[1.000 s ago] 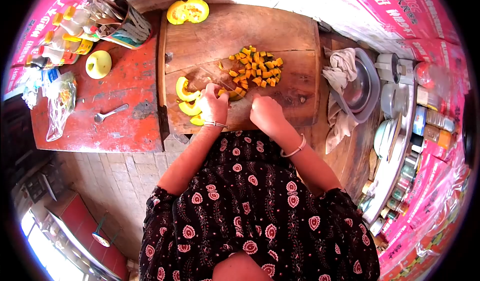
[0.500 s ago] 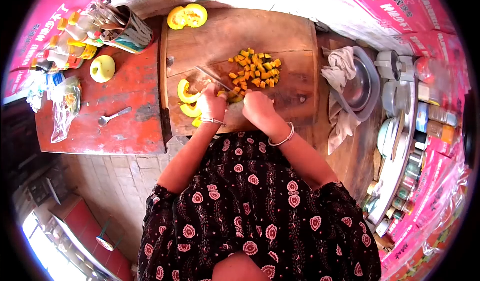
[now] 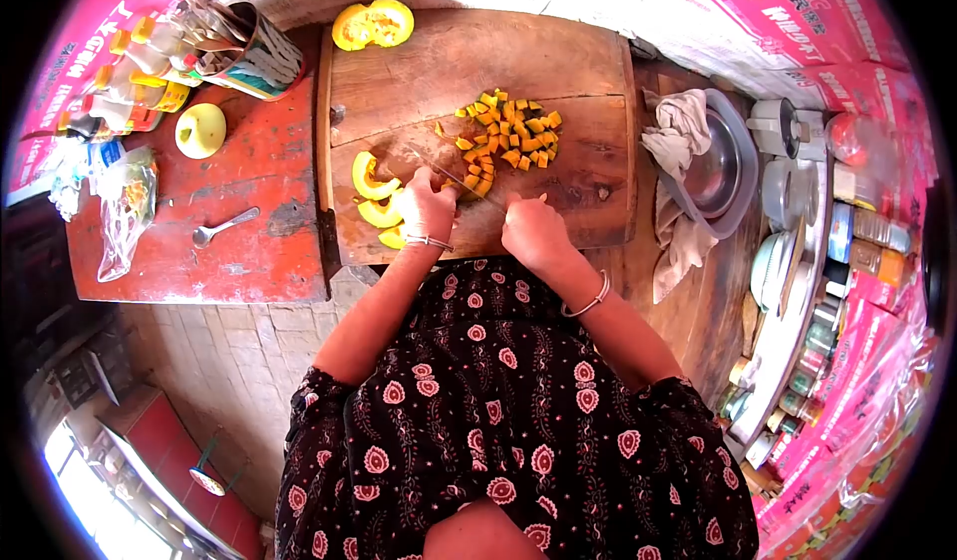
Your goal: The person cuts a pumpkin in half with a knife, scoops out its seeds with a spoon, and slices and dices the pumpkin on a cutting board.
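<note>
My right hand (image 3: 536,233) is closed round the handle of a knife (image 3: 451,175), whose thin blade slants up and left across the wooden board (image 3: 573,57). On the board, my left hand (image 3: 427,206) has its fingers curled on a pumpkin slice, mostly hidden beneath them. Cut pumpkin cubes (image 3: 513,132) lie in a loose pile beyond the blade, with a few close beside it. Left of my left hand are several curved yellow pumpkin slices (image 3: 374,186). Cut pumpkin pieces (image 3: 373,26) with pale yellow flesh rest at the board's far left corner.
On the red table (image 3: 239,261) at left are a pale green round fruit (image 3: 201,131), a spoon (image 3: 226,227), a plastic bag (image 3: 125,226), bottles (image 3: 140,57) and a utensil container (image 3: 264,57). At right stands a basin (image 3: 733,166) with a cloth (image 3: 680,132) over its edge.
My right hand has moved right and slightly toward me with the knife. Several pumpkin pieces now sit cut near the blade. My left hand stays almost in place.
</note>
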{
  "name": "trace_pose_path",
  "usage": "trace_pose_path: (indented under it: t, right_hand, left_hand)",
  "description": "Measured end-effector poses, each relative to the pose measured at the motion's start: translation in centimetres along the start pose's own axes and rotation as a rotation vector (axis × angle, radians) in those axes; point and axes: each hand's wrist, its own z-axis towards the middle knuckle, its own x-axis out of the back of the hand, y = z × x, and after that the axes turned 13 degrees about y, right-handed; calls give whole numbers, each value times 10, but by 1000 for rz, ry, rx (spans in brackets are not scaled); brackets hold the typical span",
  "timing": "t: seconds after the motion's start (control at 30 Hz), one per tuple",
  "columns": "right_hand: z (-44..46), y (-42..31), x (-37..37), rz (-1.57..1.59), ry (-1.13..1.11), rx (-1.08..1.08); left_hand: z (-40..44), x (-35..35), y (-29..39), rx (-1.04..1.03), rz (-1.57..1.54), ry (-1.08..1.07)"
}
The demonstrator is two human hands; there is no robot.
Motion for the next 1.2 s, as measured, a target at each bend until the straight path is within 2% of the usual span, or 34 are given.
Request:
trace_pose_path:
  t: [0.07,0.27,0.37,0.43,0.5,0.67,0.7,0.8,0.93,1.2]
  right_hand:
    - [4,-5,5,17,-38,-5]
    - [18,-4,-18,74,52,-37]
    - [25,-11,0,86,-21,-72]
    - [29,-8,-8,73,-5,-61]
    - [31,-9,-11,57,1,-72]
    - [33,-11,-8,70,8,-61]
    - [31,-9,-8,76,4,-25]
    - [26,2,-9,44,90,-11]
    - [23,12,5,28,131,-17]
    - [3,15,-1,86,123,0]
  left_hand:
    - [-3,1,7,30,-26,-22]
    - [4,0,12,87,-34,-14]
    - [7,0,5,63,33,-38]
    - [-1,2,27,103,38,-29]
    - [5,-10,-7,15,113,-45]
    - [-4,-5,2,-22,70,-32]
    - [-3,-5,-2,-216,186,25]
    - [-15,3,-1,-477,392,99]
    - [-20,11,4,-472,374,111]
    - [-12,8,-4,-714,270,43]
